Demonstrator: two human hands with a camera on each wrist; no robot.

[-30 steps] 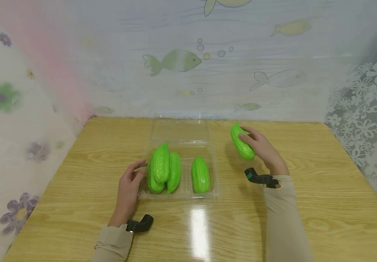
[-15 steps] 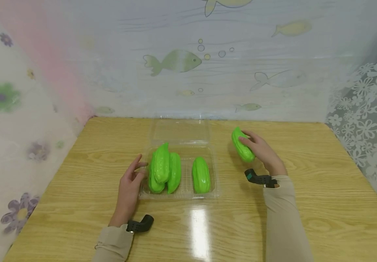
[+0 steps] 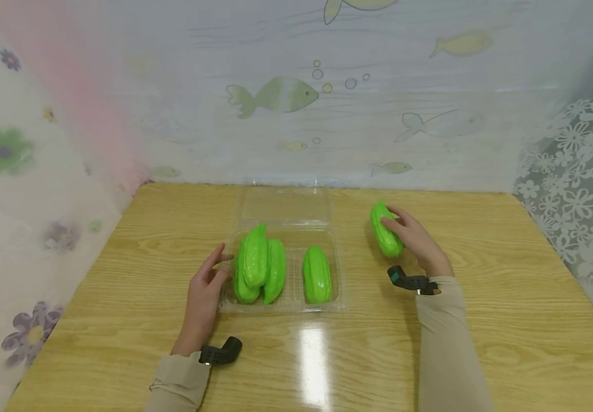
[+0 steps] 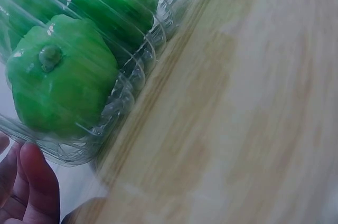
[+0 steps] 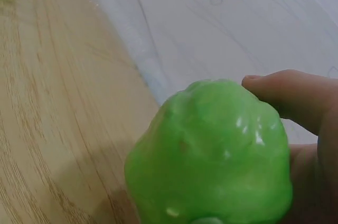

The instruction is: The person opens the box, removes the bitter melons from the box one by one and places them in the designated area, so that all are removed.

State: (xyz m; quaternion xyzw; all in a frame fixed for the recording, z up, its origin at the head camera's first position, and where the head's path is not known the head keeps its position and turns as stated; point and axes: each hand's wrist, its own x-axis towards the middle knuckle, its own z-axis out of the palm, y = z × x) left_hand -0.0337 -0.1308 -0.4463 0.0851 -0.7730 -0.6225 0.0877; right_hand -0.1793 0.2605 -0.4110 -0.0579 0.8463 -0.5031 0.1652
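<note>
My right hand (image 3: 420,243) grips a glossy green bitter melon (image 3: 385,240) over the table, right of a clear plastic clamshell box (image 3: 288,307). The right wrist view shows the held melon's blunt end (image 5: 211,155) close up, with the thumb and fingers along its side. Several more melons lie in the box: a heap (image 3: 255,263) on the left with one on top, and a single one (image 3: 317,276) on the right. My left hand (image 3: 203,300) rests by the box's left wall, fingers loosely bent; whether they touch it is hard to tell.
The box's transparent lid (image 3: 284,205) is folded back towards the wall (image 3: 358,137). Under everything is a wood-grain table (image 3: 522,297), with walls at its back and sides. Small black wrist devices (image 3: 221,351) sit at both cuffs.
My right hand has come slightly towards me and to the right, with the bitter melon still in its grip. The left hand's index finger has straightened a little; the box stays put.
</note>
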